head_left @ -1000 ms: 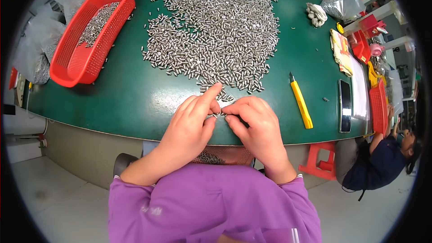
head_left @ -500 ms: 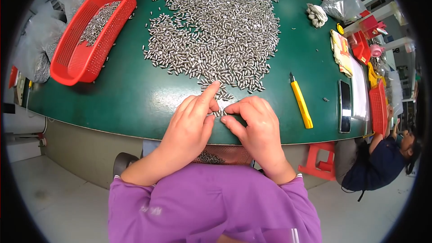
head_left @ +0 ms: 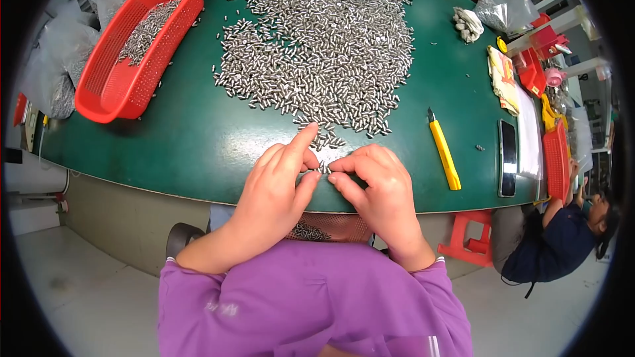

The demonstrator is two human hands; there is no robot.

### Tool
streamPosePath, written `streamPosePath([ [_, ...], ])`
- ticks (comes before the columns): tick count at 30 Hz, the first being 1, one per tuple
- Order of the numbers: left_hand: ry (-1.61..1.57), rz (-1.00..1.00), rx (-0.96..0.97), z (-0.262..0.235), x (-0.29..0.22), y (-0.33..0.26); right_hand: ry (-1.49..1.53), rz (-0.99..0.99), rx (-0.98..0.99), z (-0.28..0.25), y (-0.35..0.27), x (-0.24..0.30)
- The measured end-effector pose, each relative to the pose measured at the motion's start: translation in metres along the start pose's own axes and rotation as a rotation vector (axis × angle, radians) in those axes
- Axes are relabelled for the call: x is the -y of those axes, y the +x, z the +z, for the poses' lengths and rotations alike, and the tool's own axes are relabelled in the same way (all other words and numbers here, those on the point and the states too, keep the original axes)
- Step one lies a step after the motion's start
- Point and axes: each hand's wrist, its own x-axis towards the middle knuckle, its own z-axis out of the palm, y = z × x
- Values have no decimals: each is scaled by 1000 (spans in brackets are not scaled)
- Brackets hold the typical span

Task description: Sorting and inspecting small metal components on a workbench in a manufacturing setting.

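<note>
The left hand (head_left: 274, 188) and right hand (head_left: 377, 188) meet at the near edge of the green table (head_left: 192, 145), fingertips pinched together on a few small metal pins (head_left: 324, 168) between them; the left index finger extends toward the large pile of pins (head_left: 317, 53) spread just beyond. A red basket (head_left: 135, 46) holding more pins stands at far left. A yellow utility knife (head_left: 444, 152) lies right of the hands, with a dark phone (head_left: 507, 157) farther right.
</note>
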Motion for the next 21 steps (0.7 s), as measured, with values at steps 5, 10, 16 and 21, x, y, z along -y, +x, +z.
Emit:
streamPosePath([
  [5,8,-2,-13,2,0,-1,-4,11,5,1,-1,1],
  [10,9,-11,-3,0,1,-3,12,14,12,0,2,1],
  [16,12,4,23,-1,2,-2,-17,8,-7,3,2,2],
  [21,0,-12,17,-2,2,-4,9,14,7,2,3,2],
])
